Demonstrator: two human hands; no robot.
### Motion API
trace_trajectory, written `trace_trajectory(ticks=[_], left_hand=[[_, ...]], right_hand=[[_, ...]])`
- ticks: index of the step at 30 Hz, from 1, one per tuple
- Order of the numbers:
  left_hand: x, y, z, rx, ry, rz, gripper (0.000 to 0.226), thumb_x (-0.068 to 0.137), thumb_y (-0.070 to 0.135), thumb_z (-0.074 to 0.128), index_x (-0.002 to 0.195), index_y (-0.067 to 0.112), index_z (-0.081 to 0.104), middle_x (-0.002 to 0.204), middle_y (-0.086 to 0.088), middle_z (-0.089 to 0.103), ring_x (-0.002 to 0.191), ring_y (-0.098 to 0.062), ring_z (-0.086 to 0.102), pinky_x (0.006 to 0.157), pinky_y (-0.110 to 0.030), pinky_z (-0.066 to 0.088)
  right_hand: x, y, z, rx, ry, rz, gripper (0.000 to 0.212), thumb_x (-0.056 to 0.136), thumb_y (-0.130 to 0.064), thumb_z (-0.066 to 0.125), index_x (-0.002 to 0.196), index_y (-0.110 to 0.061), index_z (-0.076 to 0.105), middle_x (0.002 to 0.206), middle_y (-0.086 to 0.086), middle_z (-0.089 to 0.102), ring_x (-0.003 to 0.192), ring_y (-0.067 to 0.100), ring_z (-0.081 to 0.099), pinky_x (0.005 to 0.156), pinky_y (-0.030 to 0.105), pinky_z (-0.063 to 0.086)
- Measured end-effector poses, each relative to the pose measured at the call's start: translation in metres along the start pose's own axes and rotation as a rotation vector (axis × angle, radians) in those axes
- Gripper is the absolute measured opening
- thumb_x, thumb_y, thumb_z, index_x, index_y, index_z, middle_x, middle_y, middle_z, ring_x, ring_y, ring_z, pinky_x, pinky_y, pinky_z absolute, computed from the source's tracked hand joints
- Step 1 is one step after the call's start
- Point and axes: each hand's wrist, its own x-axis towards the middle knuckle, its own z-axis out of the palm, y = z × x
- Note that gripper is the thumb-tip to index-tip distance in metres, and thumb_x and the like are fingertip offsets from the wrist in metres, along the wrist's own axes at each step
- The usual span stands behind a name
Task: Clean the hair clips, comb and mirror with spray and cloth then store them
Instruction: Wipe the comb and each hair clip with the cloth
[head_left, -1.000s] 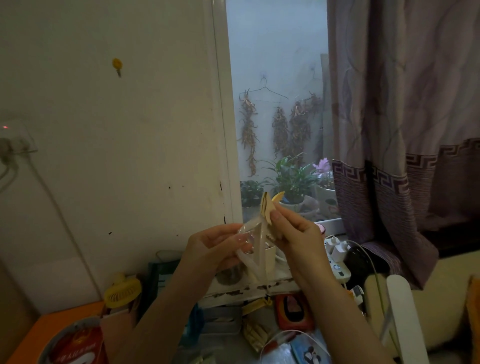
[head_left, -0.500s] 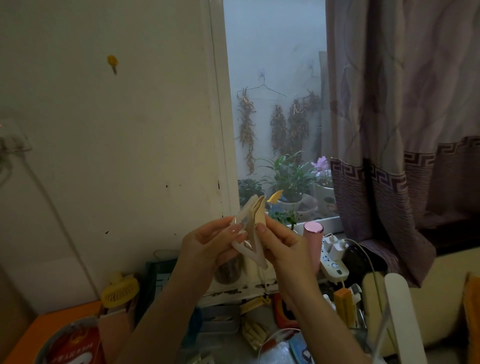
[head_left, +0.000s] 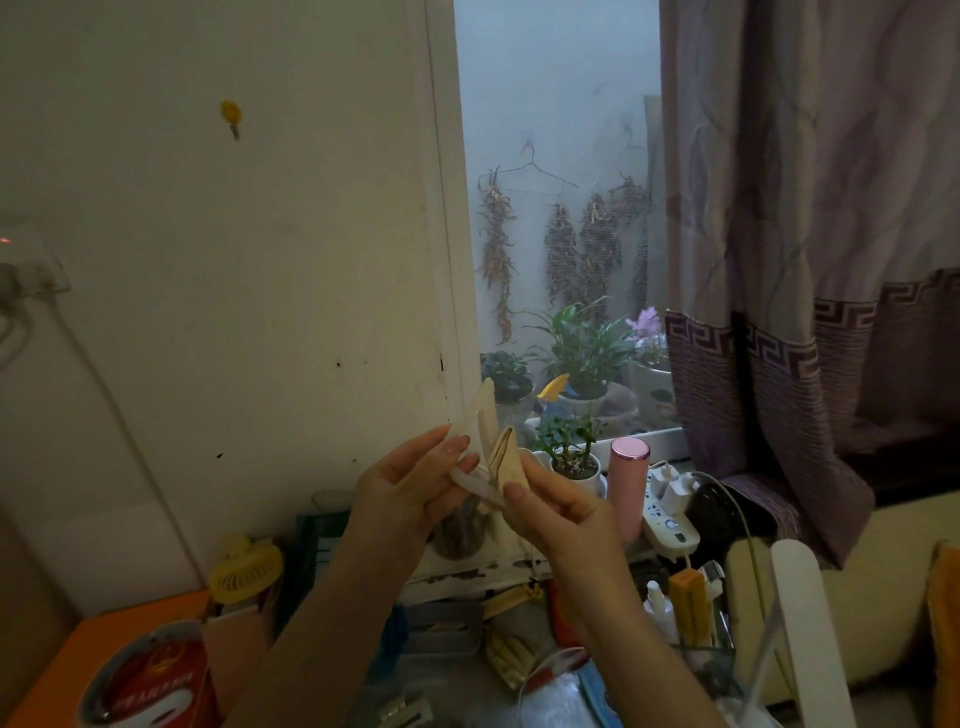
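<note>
Translucent, pale plastic makes up the hair clip (head_left: 475, 447), a long triangular snap clip with a slot down its middle, glossy and thin. Its long axis runs steeply upward, the narrow tip pointing up and slightly right toward the window frame. The left hand (head_left: 402, 491) pinches its lower part, fingertips (head_left: 457, 447) laid flat on its face. Just right of the clip, the right hand (head_left: 558, 512) grips a folded beige cloth (head_left: 506, 457) (soft, creased, peaked at the top), thumb curled over it; the cloth touches the clip's lower right edge. Beyond the clip and to its right stand a small potted plant (head_left: 569, 447) in a white pot and a smooth pink cylindrical bottle (head_left: 628, 483), with a white power strip (head_left: 670, 512) farther right. Farthest off, patterned mauve curtain (head_left: 810, 260) fabric hangs.
</note>
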Motion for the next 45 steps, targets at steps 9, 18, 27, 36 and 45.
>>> trace_trajectory(ticks=[9,18,27,36,45], left_hand=[[-0.004,-0.010,-0.002,0.028,-0.038,-0.002,0.036,0.069,0.019,0.068,0.104,0.012,0.064,0.095,-0.006,0.075,0.092,-0.020,0.071,0.071,-0.025,0.059],[0.002,0.019,-0.007,0.511,-0.228,-0.088,0.058,0.076,0.023,0.078,0.128,0.025,0.053,0.099,-0.006,0.073,0.075,-0.014,0.071,0.093,-0.043,0.052],[0.014,0.044,0.007,0.570,-0.232,-0.081,0.028,0.084,0.020,0.065,0.111,0.014,0.065,0.086,-0.009,0.075,0.081,-0.023,0.073,0.064,-0.026,0.059],[0.015,0.033,0.006,0.448,-0.172,-0.044,0.020,0.084,0.015,0.066,0.103,0.008,0.066,0.088,-0.013,0.074,0.080,-0.023,0.073,0.063,-0.025,0.059],[0.013,0.018,0.002,0.176,-0.073,-0.067,0.028,0.078,0.016,0.067,0.103,0.006,0.064,0.092,-0.014,0.073,0.080,-0.022,0.073,0.062,-0.025,0.058]], right_hand=[[-0.010,0.008,0.001,0.168,0.086,0.149,0.024,0.088,-0.012,0.060,0.108,-0.019,0.070,0.108,0.004,0.072,0.100,0.019,0.068,0.075,0.026,0.054],[-0.004,-0.011,-0.017,0.111,-0.035,0.209,0.021,0.091,-0.008,0.055,0.097,-0.020,0.072,0.088,-0.003,0.074,0.084,0.007,0.068,0.070,0.022,0.054],[-0.003,-0.028,-0.028,0.019,-0.168,0.248,0.027,0.091,-0.003,0.053,0.094,-0.021,0.073,0.083,-0.004,0.074,0.075,0.002,0.068,0.062,0.017,0.052],[-0.007,-0.021,-0.029,0.133,-0.057,0.185,0.028,0.077,-0.019,0.063,0.103,-0.018,0.072,0.092,0.000,0.074,0.086,0.009,0.069,0.071,0.022,0.052],[-0.004,-0.015,-0.021,0.217,0.167,0.087,0.026,0.088,-0.007,0.059,0.113,-0.010,0.067,0.095,0.003,0.075,0.085,0.012,0.071,0.071,0.022,0.055]])
